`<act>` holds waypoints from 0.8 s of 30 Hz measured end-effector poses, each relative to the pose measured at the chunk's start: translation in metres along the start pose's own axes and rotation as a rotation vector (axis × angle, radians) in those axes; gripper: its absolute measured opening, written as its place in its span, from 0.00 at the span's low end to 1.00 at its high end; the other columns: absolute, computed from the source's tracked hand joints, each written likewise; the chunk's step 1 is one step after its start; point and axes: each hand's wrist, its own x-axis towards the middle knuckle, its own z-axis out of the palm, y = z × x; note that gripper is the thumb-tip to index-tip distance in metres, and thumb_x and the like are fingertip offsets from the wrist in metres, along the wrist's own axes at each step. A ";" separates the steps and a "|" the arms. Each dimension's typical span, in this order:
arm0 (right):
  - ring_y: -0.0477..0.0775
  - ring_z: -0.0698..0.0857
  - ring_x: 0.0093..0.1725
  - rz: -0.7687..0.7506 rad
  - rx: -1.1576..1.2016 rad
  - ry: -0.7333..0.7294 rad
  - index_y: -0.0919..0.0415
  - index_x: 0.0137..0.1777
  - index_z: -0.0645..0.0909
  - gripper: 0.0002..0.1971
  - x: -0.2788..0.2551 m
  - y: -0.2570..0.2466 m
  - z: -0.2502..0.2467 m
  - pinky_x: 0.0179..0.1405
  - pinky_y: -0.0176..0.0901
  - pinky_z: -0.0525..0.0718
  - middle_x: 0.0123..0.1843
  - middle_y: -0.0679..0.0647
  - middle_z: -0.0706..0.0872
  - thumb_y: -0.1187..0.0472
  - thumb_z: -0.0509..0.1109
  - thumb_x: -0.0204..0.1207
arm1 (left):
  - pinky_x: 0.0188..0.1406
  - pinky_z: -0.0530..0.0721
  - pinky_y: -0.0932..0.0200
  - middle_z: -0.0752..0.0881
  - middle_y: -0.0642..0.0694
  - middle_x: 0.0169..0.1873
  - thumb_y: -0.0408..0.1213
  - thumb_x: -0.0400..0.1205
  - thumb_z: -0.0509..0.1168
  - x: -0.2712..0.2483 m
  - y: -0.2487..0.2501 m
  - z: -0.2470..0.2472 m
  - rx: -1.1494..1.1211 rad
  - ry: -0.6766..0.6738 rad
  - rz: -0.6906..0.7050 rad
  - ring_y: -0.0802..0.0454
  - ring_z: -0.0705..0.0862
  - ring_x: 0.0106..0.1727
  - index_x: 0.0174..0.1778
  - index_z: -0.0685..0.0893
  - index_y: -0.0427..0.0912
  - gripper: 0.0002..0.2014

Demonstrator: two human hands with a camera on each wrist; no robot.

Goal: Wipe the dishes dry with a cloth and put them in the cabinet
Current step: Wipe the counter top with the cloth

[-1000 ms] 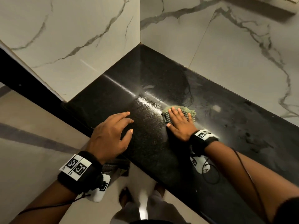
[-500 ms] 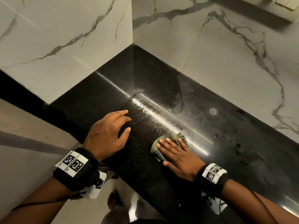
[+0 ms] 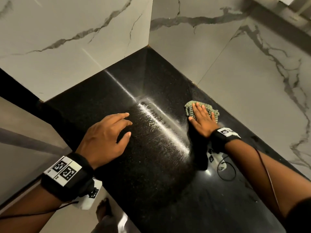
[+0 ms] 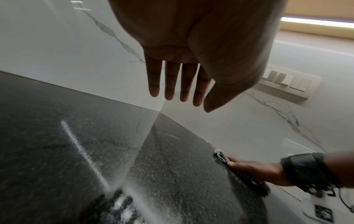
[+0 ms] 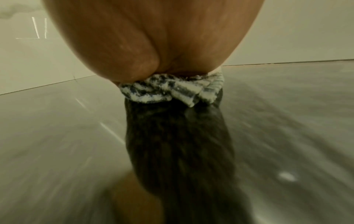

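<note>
1. I am watching the right hand (image 3: 202, 121) lying flat with straight fingers, pressing down on the checked cloth (image 3: 189, 108), not gripping it; the cloth is sitting bunched on the black countertop (image 3: 151, 182), at about two o'clock from the counter's middle and close to the back wall.
2. The left hand (image 3: 104, 138) is hanging at about nine o'clock with fingers loosely spread and nothing in it; whether its fingertips are touching the stone, I cannot tell.
3. The step in hand is looking like a wipe of the counter itself and not of a dish; no dish and no cabinet are showing in any view, so how far the task has got I cannot judge.
4. The next move is probably calling for the right hand to gather the cloth off the stone and for the free left hand to fetch a dish; where one stands is hidden.
5. The head view alone is showing both hands together, with a pale wet-looking streak (image 3: 161, 126) running between them toward the twelve o'clock corner.
6. The left wrist view is adding a switch plate (image 4: 287, 82) on the wall at two o'clock, and the left palm plainly bare.
7. The right wrist view is showing, blurred, the heel of the palm bearing on the cloth's folds; the fingers are hidden there.
</note>
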 end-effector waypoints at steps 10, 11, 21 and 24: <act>0.54 0.41 0.94 0.142 0.101 0.078 0.47 0.95 0.45 0.35 0.121 -0.036 -0.037 0.89 0.69 0.35 0.96 0.47 0.41 0.40 0.53 0.93 | 0.70 0.81 0.54 0.84 0.50 0.75 0.44 0.85 0.70 -0.015 -0.020 -0.006 0.030 0.057 -0.113 0.51 0.81 0.75 0.65 0.90 0.46 0.14; 0.54 0.41 0.94 0.160 0.118 0.084 0.47 0.95 0.45 0.35 0.124 -0.040 -0.038 0.89 0.70 0.35 0.96 0.47 0.41 0.40 0.53 0.93 | 0.70 0.81 0.54 0.84 0.50 0.75 0.45 0.84 0.69 -0.018 -0.022 -0.008 0.034 0.059 -0.116 0.51 0.81 0.75 0.65 0.90 0.46 0.15; 0.57 0.38 0.94 0.046 0.033 0.037 0.49 0.95 0.41 0.37 0.139 -0.105 -0.028 0.89 0.69 0.34 0.95 0.50 0.38 0.39 0.51 0.92 | 0.70 0.79 0.56 0.82 0.51 0.77 0.49 0.84 0.66 -0.052 -0.019 -0.014 0.067 0.034 -0.187 0.53 0.79 0.77 0.67 0.89 0.47 0.18; 0.56 0.38 0.94 -0.166 -0.045 -0.025 0.46 0.94 0.39 0.37 0.122 -0.161 -0.010 0.88 0.69 0.32 0.95 0.47 0.37 0.37 0.49 0.92 | 0.67 0.79 0.56 0.82 0.50 0.77 0.48 0.84 0.66 -0.061 -0.014 -0.017 0.086 0.046 -0.206 0.52 0.79 0.77 0.67 0.89 0.47 0.18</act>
